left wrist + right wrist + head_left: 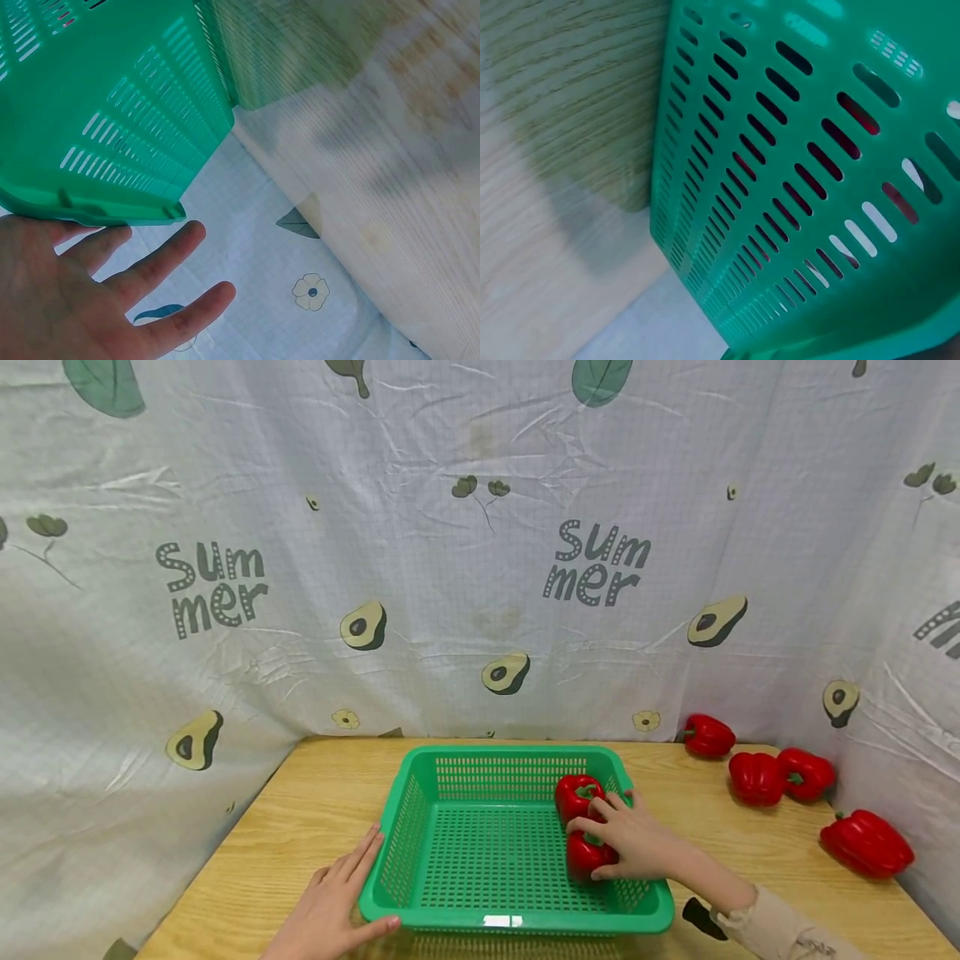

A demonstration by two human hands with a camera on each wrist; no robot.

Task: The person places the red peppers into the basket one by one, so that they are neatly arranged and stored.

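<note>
A green plastic basket (517,922) with slotted sides stands on the wooden table. Inside, along its right side, lie two red bell peppers: a far one (572,797) and a near one (583,858). My right hand (630,839) reaches over the right rim, its fingers and thumb curved round the near bell pepper. My left hand (330,897) is beside the basket's left front corner, fingers extended and touching the rim. In the left wrist view, the left hand (112,289) shows spread fingers against the basket rim (97,219). The basket's slotted wall (780,180) hides the right hand in the right wrist view.
Right of the basket several red bell peppers lie on the table (720,827): one (708,736) by the back curtain, a pair (756,779) side by side, and one (867,844) near the right edge. A printed curtain (435,568) hangs behind the table.
</note>
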